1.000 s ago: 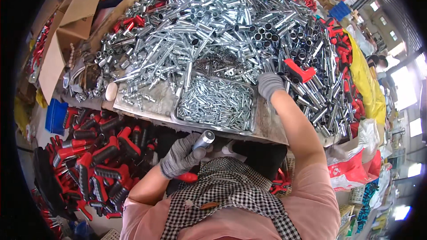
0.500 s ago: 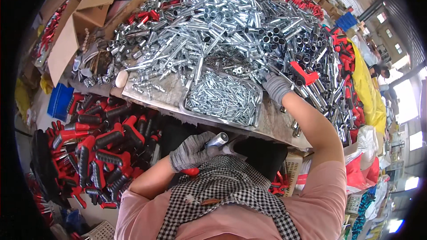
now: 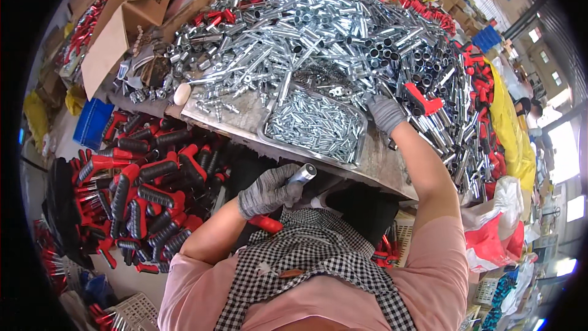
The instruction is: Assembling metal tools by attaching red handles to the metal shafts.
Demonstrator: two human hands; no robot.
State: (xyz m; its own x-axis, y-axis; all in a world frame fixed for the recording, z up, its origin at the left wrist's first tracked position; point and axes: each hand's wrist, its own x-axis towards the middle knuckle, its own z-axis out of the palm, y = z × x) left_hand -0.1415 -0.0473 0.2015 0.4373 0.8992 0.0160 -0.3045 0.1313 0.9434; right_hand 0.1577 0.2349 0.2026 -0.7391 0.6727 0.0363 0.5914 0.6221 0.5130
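My left hand (image 3: 268, 191), in a grey knit glove, grips a shiny metal tube (image 3: 301, 175) close to my chest, with a red handle part (image 3: 266, 223) showing just under the hand. My right hand (image 3: 386, 113), also gloved, reaches out to the far right corner of a metal tray (image 3: 361, 124) full of small silver pins; its fingers rest on the heap of parts there, and I cannot tell whether it holds anything. A red plastic piece (image 3: 421, 102) lies just beyond that hand.
A large heap of silver tubes and bolts (image 3: 318, 37) covers the workbench. Red-and-black handles (image 3: 147, 178) are piled on the floor at left. Cardboard boxes (image 3: 131, 9) stand at the back left, a blue crate (image 3: 93, 124) below them, yellow and red bags at right.
My left hand with the tube has stayed near my chest. My right hand remains at the tray's right corner. The view has shifted slightly.
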